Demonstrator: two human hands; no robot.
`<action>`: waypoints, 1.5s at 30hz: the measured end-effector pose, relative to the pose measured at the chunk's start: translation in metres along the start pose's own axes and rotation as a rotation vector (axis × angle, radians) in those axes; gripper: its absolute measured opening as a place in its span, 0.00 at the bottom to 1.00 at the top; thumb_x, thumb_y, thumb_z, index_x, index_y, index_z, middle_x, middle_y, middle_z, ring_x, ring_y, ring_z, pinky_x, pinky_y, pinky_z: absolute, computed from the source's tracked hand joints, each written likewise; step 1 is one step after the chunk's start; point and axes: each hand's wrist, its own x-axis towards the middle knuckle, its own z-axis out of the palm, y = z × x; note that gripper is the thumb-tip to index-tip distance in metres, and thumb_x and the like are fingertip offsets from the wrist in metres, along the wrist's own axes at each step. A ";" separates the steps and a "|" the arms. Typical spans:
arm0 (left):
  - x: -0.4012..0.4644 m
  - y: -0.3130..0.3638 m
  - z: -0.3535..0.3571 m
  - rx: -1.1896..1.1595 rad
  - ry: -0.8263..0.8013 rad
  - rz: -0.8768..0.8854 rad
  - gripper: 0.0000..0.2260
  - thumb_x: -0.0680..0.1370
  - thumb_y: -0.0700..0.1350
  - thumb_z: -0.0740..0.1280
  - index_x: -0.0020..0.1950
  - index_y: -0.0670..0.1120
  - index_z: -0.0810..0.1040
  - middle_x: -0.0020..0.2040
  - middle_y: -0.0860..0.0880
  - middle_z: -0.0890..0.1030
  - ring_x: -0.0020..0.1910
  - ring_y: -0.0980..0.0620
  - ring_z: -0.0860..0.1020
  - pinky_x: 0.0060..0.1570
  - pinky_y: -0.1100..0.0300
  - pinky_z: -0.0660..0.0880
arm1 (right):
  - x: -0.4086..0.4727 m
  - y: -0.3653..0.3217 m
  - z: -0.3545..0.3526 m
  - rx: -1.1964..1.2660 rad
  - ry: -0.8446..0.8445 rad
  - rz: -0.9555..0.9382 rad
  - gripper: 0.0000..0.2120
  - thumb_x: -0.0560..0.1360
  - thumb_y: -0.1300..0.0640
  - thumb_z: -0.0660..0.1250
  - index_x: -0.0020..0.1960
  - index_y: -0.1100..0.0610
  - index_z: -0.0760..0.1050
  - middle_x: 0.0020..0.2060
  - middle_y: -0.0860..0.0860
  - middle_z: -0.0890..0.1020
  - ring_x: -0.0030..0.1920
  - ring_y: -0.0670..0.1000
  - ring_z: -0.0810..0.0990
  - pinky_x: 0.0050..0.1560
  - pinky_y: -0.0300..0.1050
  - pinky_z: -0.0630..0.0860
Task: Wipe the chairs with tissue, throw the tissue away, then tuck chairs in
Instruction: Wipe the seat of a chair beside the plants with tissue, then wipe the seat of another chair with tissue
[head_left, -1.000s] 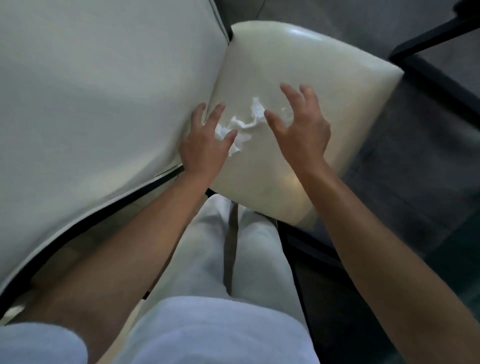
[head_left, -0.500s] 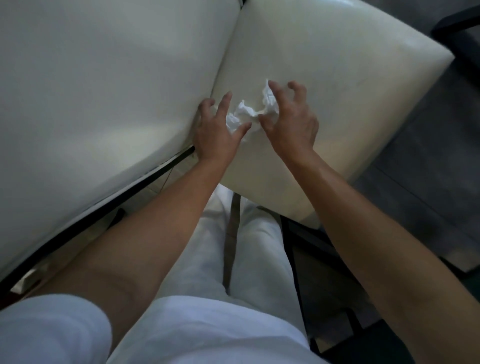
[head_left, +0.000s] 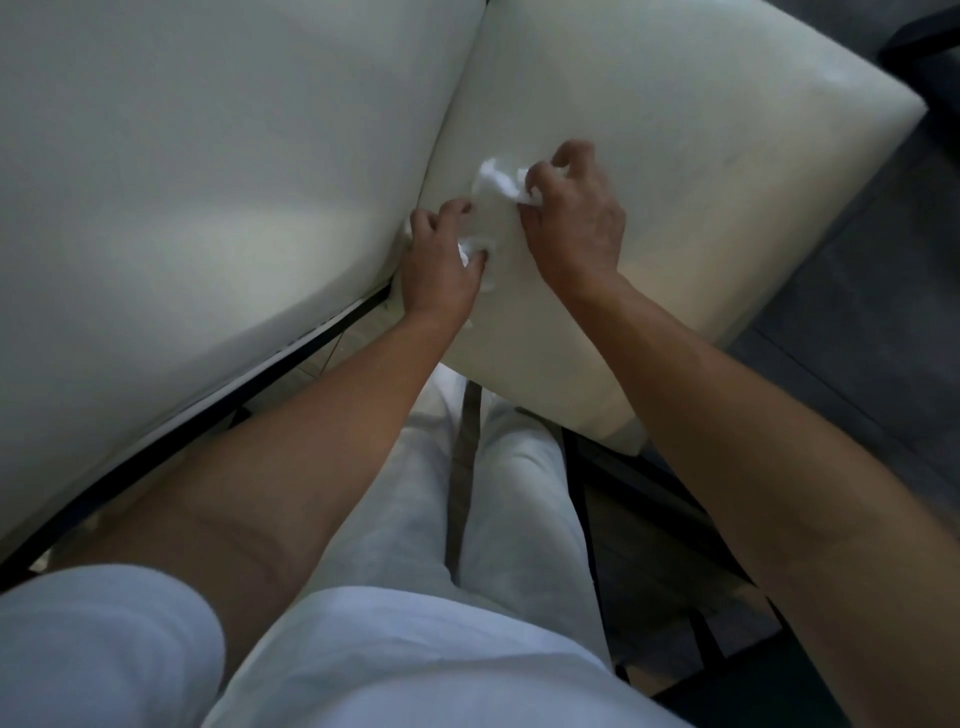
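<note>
Dim, soft light is falling across the scene, brightening into a pale patch on the cream backrest (head_left: 218, 228) to the left of the hands and a weaker sheen on the seat (head_left: 701, 171) beyond them. The floor (head_left: 857, 332) to the right of the hands is sinking into dark grey shadow. The wide lens is bowing straight edges outward, and the hands themselves are looking slightly soft with motion blur.
</note>
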 end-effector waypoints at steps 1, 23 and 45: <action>-0.001 0.000 -0.001 -0.001 0.007 -0.005 0.21 0.75 0.42 0.72 0.68 0.50 0.76 0.60 0.43 0.73 0.52 0.44 0.78 0.53 0.51 0.78 | 0.003 0.000 -0.003 -0.002 -0.012 0.021 0.09 0.77 0.53 0.66 0.56 0.54 0.78 0.60 0.56 0.75 0.54 0.60 0.78 0.42 0.48 0.68; -0.074 0.008 -0.077 -0.110 0.020 0.068 0.08 0.73 0.35 0.66 0.49 0.44 0.80 0.51 0.48 0.74 0.45 0.51 0.75 0.46 0.57 0.73 | -0.086 -0.029 -0.106 0.311 0.171 0.073 0.09 0.71 0.63 0.61 0.43 0.54 0.78 0.44 0.51 0.78 0.39 0.55 0.77 0.38 0.46 0.70; -0.225 -0.026 -0.239 -0.194 -0.100 0.386 0.15 0.75 0.34 0.62 0.38 0.53 0.80 0.39 0.57 0.81 0.42 0.56 0.79 0.38 0.60 0.71 | -0.280 -0.109 -0.169 0.335 0.432 0.139 0.17 0.79 0.67 0.62 0.58 0.49 0.81 0.63 0.46 0.80 0.46 0.48 0.85 0.51 0.50 0.82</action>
